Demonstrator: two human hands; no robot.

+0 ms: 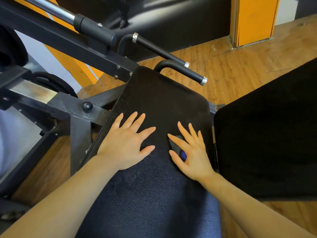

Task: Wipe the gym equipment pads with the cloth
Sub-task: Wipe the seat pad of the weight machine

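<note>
R hand [192,152] fingers spread flat, pressing dark cloth [178,148] under palm onto pad [163,100], L hand [127,141] flat beside, apart.

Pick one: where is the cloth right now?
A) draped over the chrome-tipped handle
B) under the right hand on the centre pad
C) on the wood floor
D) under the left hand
B: a small dark cloth with a blue patch shows beneath the spread fingers of the right hand, flat on the centre pad; the left hand lies flat on bare pad with nothing under it.
</note>
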